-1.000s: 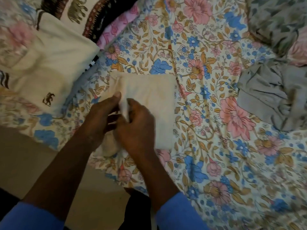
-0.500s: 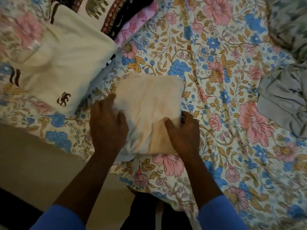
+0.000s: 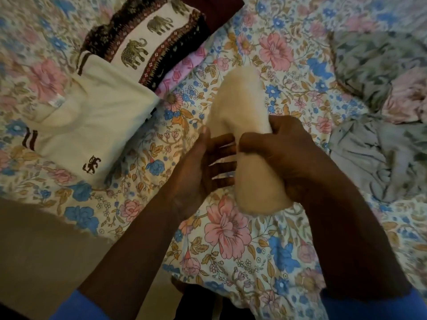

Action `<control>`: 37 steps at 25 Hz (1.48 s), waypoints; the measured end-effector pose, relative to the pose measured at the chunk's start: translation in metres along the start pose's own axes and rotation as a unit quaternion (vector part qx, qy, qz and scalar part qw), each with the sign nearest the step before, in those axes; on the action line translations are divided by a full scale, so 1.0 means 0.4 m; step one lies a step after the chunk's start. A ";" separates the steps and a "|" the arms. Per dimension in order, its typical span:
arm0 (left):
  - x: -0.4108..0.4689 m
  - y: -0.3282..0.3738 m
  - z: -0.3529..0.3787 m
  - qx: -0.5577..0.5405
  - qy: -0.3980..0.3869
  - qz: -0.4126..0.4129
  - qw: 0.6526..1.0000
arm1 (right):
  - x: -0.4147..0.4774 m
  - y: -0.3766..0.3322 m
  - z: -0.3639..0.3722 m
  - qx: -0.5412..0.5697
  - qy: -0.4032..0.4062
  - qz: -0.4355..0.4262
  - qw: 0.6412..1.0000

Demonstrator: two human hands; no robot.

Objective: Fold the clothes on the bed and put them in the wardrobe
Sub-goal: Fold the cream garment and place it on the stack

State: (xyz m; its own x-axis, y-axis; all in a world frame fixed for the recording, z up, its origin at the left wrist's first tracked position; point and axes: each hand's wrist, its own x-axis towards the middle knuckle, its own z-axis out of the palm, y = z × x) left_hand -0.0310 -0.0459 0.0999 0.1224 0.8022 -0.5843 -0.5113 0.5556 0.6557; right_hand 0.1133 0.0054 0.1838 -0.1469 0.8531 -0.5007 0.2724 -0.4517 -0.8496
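While the right hand was clamped round the middle of the small cream folded cloth bundle, the left hand lay against the bundle's left side with fingers straight, touching but not gripping. The hands were close together. The bundle looked lifted just off the floral bedsheet, near the bed's front edge; it was blurred, so the neatness of the folds couldn't be told.

Progress, as a judgement: roughly midway through the folding. Folded pieces lay at the left: a cream T-shirt with a dark emblem, an elephant-print cloth and a pink patterned cloth tucked beside it. Left to fold: a crumpled grey garment at the right and a crumpled muted-floral fabric behind it, though that one could be bedding. No wardrobe was in view, so all the putting away likely remained.

Nothing lay between the bundle and the folded pieces. The brown floor was just past the bed edge, so a loose one-handed grip risked the folds dropping open.
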 end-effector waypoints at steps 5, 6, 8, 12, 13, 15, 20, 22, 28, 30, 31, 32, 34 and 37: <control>-0.005 -0.009 -0.029 -0.143 0.032 -0.021 0.989 | -0.034 0.034 0.123 -0.507 0.064 -0.108 0.853; 0.006 -0.039 -0.060 -0.140 0.076 -0.026 0.987 | -0.015 0.104 0.167 -0.532 0.061 -0.104 0.838; 0.021 -0.102 -0.123 -0.098 0.159 -0.045 0.981 | 0.016 0.252 0.257 -0.534 0.011 -0.087 0.841; 0.053 -0.180 -0.198 0.104 0.281 -0.007 0.954 | 0.003 0.420 0.287 -0.374 0.013 -0.056 0.926; 0.056 -0.177 -0.194 0.160 0.308 0.016 0.938 | -0.008 0.437 0.268 -0.286 0.110 -0.038 0.951; 0.063 -0.157 -0.172 0.240 0.379 0.061 0.892 | -0.022 0.461 0.212 -0.090 0.329 0.073 0.937; 0.148 -0.059 -0.177 0.456 0.368 0.095 0.805 | 0.006 0.490 0.162 0.295 0.317 0.262 0.862; 0.177 -0.020 -0.173 0.560 0.279 0.030 0.779 | 0.032 0.477 0.156 0.335 0.266 0.262 0.865; 0.131 0.030 -0.198 0.241 0.145 -0.084 0.956 | 0.047 0.443 0.092 0.333 0.206 0.170 0.904; 0.073 0.003 -0.229 0.131 0.129 -0.036 0.982 | 0.046 0.392 0.049 0.299 0.139 0.097 0.939; 0.037 -0.018 -0.247 0.084 0.146 0.013 0.986 | 0.053 0.354 0.035 0.284 0.093 0.065 0.952; -0.005 -0.033 -0.265 0.029 0.176 0.065 0.982 | 0.068 0.309 0.036 0.266 0.040 0.036 0.963; -0.080 -0.044 -0.292 -0.062 0.222 0.163 0.959 | 0.120 0.220 0.083 0.195 -0.059 -0.019 0.979; -0.129 -0.023 -0.367 -0.145 0.254 0.291 0.911 | 0.231 0.062 0.245 0.065 -0.170 -0.134 0.974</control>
State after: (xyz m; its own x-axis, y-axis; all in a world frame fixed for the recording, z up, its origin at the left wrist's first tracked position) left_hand -0.1577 -0.1244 0.0537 -0.6125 0.6974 -0.3721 -0.5761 -0.0716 0.8143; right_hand 0.0132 0.0473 0.1004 -0.5086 0.8194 -0.2643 0.0609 -0.2720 -0.9604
